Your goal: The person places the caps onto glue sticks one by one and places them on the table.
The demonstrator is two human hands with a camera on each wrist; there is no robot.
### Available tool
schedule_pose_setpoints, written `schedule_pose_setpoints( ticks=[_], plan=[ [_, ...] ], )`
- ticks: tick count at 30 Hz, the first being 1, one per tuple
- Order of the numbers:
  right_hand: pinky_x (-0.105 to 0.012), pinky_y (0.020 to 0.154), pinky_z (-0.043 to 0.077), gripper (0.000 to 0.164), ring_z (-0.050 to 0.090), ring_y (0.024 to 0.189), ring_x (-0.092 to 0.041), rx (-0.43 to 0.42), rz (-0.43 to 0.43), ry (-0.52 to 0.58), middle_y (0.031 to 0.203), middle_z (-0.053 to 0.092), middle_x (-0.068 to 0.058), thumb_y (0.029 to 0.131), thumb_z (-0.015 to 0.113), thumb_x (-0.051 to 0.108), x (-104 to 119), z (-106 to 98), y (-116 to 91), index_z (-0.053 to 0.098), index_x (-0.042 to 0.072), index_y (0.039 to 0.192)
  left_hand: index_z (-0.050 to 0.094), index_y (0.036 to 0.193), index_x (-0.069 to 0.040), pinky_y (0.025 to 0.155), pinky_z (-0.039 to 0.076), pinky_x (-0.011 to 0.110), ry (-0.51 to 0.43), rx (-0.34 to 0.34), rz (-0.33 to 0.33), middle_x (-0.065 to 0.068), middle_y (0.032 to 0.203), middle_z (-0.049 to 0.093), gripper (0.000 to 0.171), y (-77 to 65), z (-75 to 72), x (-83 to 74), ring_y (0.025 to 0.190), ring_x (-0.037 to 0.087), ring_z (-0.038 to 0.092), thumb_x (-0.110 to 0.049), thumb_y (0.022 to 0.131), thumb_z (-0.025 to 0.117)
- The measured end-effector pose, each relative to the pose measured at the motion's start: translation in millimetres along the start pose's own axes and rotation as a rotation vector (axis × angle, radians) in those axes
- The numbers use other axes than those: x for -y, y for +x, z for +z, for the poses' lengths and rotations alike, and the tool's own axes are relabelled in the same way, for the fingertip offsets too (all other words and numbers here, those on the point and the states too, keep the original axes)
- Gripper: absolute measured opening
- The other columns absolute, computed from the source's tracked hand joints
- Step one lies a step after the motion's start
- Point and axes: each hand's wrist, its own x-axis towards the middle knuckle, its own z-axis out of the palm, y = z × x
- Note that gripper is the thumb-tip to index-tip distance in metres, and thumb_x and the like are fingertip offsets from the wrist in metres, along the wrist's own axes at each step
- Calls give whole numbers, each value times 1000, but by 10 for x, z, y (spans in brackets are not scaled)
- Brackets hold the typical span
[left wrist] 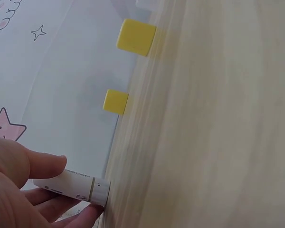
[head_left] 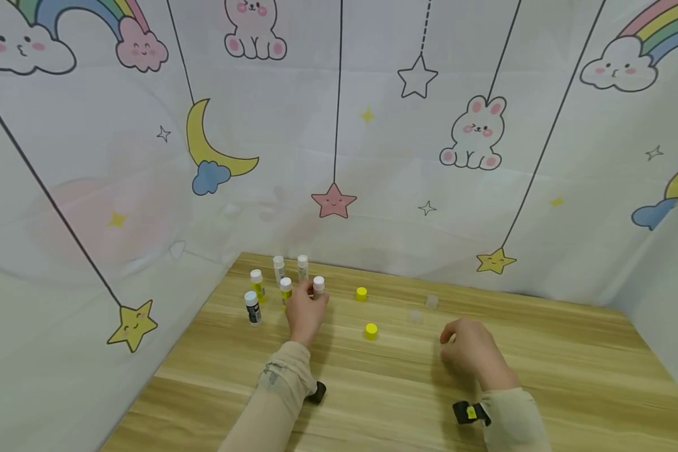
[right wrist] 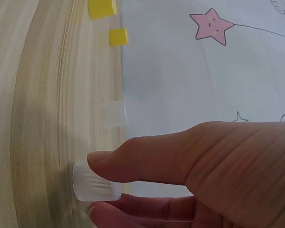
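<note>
My left hand (head_left: 307,311) grips an upright white glue stick (left wrist: 71,185), its lower end at the wooden tabletop. In the head view the white top of that stick shows above my fingers. Around this hand stand several more glue sticks: a black-labelled one (head_left: 252,309), yellow-labelled ones (head_left: 258,286) and white ones (head_left: 279,270). My right hand (head_left: 474,351) is farther right, low over the table. Its thumb and fingers pinch a clear ribbed cap (right wrist: 96,184), which is hidden by the hand in the head view.
Two yellow caps (head_left: 371,331) rest on the wooden table (head_left: 384,389) between the hands. Two clear caps (head_left: 415,317) lie farther right, beyond my right hand. A patterned cloth (head_left: 384,157) hangs along the table's back and sides.
</note>
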Motion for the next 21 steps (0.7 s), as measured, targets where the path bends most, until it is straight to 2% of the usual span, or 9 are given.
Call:
schedule_pose_setpoints(
  ticks=[10, 16, 21],
  plan=[
    [-35, 59, 44, 21, 53, 68, -20, -16, -13, 9, 76, 60, -3, 73, 67, -3, -26, 5, -23, 74, 8, 91, 74, 111, -5, 84, 50, 48, 8, 19, 5, 11, 104, 73, 28, -42, 12, -18, 96, 30, 67, -14, 85, 81],
    [-35, 58, 43, 23, 52, 67, -20, -35, -19, 6, 75, 59, -2, 73, 65, -3, -29, 39, -49, 73, 9, 90, 74, 110, -5, 81, 52, 47, 17, 29, 36, 10, 103, 73, 26, -97, 17, -22, 93, 28, 67, -12, 86, 81],
    [-36, 62, 46, 21, 55, 71, -19, -63, -49, -12, 79, 61, -2, 75, 66, 1, 11, 45, -32, 74, 9, 93, 74, 112, -6, 81, 53, 46, -6, 26, 63, 10, 105, 73, 27, -93, -17, -98, 94, 27, 67, -11, 87, 80]
  ],
)
